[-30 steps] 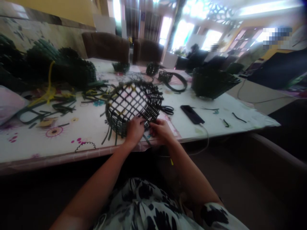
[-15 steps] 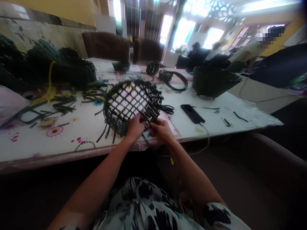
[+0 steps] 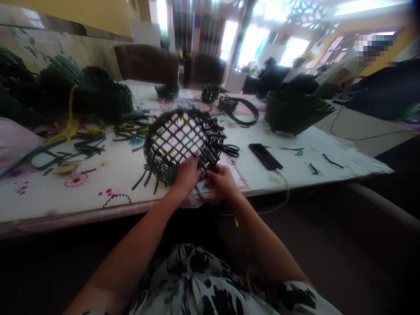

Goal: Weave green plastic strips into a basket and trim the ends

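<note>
**Two Hands Grip the Near Rim of a Dark Green Basket**

The round, dark green basket of open-woven flat strips (image 3: 215, 139) is at the near edge of the bench (image 3: 254, 180), its lattice base showing. The left hand (image 3: 188, 176) is curled over its near rim, gripping the weave; the right hand (image 3: 223, 180) pinches just beside it, though what lies between those fingertips is too blurred to tell. Compared with a second ago, the loose strip ends at the basket's near left side splay farther outward, and the left hand has shifted slightly along the rim. The hands remain close together.

Black-handled scissors (image 3: 231, 151) lie just beyond the basket's right side, near a black phone (image 3: 265, 156) with a pale cable (image 3: 288, 188) running over the edge. The bench wears a white cover printed with pink flowers. Green offcuts (image 3: 87, 146) and a yellow strip (image 3: 71, 114) are scattered at left, before a heap of dark woven pieces (image 3: 110, 96). Farther back stand small green baskets (image 3: 166, 91) and, to the right, a larger dark green basket (image 3: 292, 113).

Brown chairs (image 3: 147, 63) line the far side; bright windows and blurred people fill the room beyond.
</note>
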`<state>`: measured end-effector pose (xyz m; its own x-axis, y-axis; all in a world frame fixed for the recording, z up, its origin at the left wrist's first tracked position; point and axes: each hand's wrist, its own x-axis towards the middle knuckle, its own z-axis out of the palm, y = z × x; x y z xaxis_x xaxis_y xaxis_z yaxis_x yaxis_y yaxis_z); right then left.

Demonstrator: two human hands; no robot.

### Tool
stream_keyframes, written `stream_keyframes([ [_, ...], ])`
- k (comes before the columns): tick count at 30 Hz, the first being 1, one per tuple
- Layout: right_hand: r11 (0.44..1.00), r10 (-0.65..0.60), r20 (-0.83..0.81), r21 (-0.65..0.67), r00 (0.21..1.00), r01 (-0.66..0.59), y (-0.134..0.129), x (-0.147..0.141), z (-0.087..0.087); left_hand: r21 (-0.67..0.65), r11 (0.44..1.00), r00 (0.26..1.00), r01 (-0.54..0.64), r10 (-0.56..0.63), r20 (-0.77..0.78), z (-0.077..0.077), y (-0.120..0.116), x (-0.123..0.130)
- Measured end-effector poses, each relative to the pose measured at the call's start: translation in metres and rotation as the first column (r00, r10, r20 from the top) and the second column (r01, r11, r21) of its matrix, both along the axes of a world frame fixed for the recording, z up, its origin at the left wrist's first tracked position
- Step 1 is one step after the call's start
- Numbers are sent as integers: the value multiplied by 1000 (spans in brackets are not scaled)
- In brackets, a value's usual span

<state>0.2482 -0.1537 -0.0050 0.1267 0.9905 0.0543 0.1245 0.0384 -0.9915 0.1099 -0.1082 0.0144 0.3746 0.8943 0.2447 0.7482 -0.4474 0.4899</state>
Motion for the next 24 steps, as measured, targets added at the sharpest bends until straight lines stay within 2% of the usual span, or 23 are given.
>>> stream_keyframes([
  [4,1000,-6,24,0,1000,6,-1,0,1,29,999,997,29,-27,-71,1,2,3],
  [9,999,-29,21,-35,999,30,1,-3,2,-15,1000,1000,-13,13,-19,2,2,4],
  [14,997,-76,52,-26,996,78,2,-4,-1,-2,1000,999,13,-12,32,0,1,1],
  [16,999,-16,-11,-30,1000,16,2,1,-1,-23,1000,999,2,-1,45,0,2,-1],
  [20,981,175,-128,-62,976,-183,0,14,0,-59,998,997,-25,30,74,-1,3,-1],
  [22,972,215,-145,-66,966,-227,-1,18,1,-73,997,996,-27,33,79,-1,3,-1],
  [24,975,201,-144,-66,969,-212,-1,19,2,-79,997,996,-24,31,88,0,3,-2],
])
